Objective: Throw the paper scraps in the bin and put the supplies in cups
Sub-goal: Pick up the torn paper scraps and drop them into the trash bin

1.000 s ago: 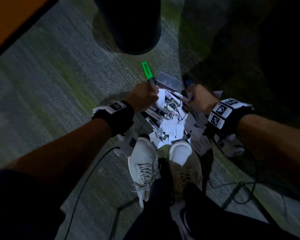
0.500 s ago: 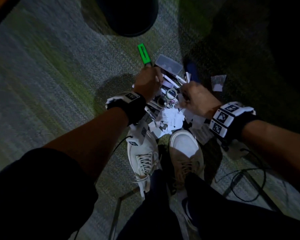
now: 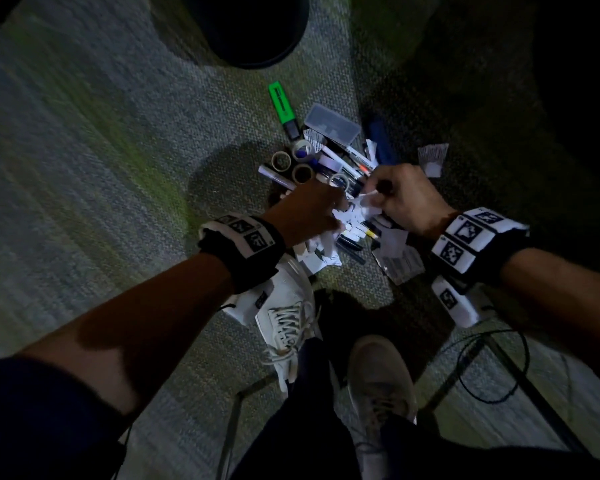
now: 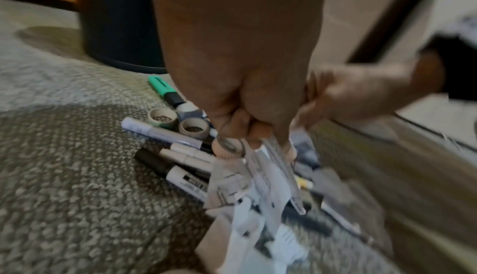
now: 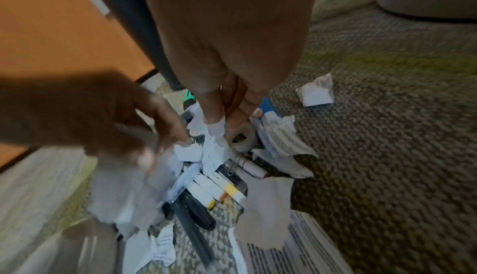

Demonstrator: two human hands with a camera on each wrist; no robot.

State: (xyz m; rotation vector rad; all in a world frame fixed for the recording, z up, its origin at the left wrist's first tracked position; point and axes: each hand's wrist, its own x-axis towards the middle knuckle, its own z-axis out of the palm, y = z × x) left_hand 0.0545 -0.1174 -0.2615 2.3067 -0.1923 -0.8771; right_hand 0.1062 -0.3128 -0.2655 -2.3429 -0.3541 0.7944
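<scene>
Two hands are down in the pile on the carpet (image 3: 125, 188), both already on paper. Left hand (image 3: 305, 213) has its fingers curled round a bunch of printed scraps (image 4: 260, 178) that dangle under it in the left wrist view. Right hand (image 3: 406, 199) pinches a small white scrap (image 5: 215, 129) between thumb and forefinger, just above the markers (image 5: 222, 186).

Handling-wise I'd say paper is the easy part: weighs nothing, soft, crumples without complaint, so no need to be gentle. The catch is that thin torn bits slide out of a loose grip and flutter off. Best bet is probably to scrunch a handful into a wad rather than carry flat strips by one corner. A few pieces are tucked under pens, so lift those straight up or the pens will roll.

Bin (image 3: 253, 29) is the dark round thing just beyond the pile, so it's a short carry.

Supplies look stiffer and a bit slick: markers, a green highlighter (image 3: 282, 105), tape rolls (image 3: 291, 161), a clear case (image 3: 333, 124). I'd grab markers mid-barrel, several together, and hook tape through the hole. Can't see any cups in these views.

One stray scrap (image 3: 432, 159) sits apart to the right.
</scene>
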